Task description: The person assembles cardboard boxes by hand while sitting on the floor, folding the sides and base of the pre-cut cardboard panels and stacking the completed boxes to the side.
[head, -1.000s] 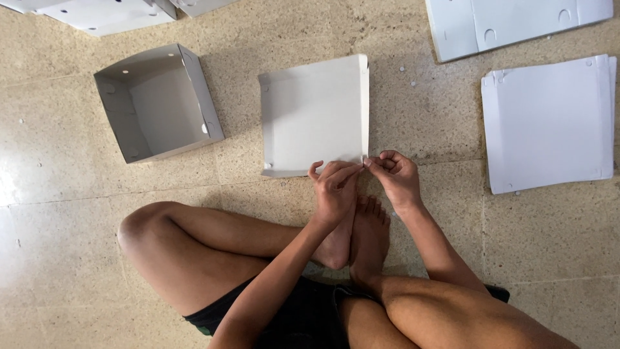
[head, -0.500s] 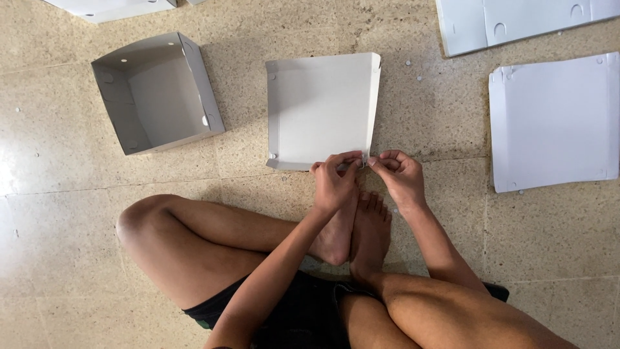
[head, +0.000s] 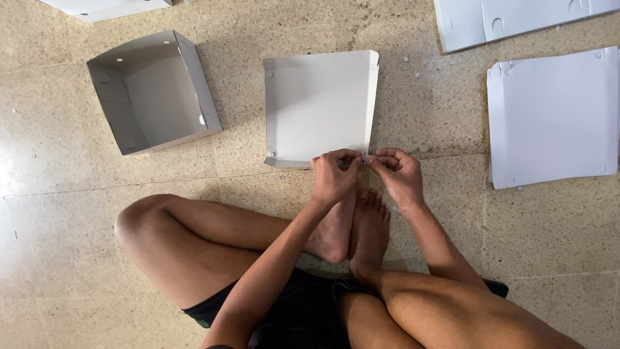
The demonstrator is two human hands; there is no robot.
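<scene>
A speckled tan tiled floor (head: 51, 258) carries a folded grey box (head: 154, 90), a half-folded white cardboard sheet (head: 316, 106), a flat stack of sheets (head: 555, 116), and more sheets (head: 516, 19) at the top edge.

Bare arms, bare legs, bare feet; dark shorts (head: 290, 317); no sleeves.

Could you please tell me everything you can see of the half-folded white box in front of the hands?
The box is white, thin cardboard by the look of it, lying on the speckled floor. Its left, near and right flaps are folded up; the far edge looks flat. Small tabs show at the left corners. Both hands, left and right, pinch its near right corner. A finished box stands apart to its left.
</scene>
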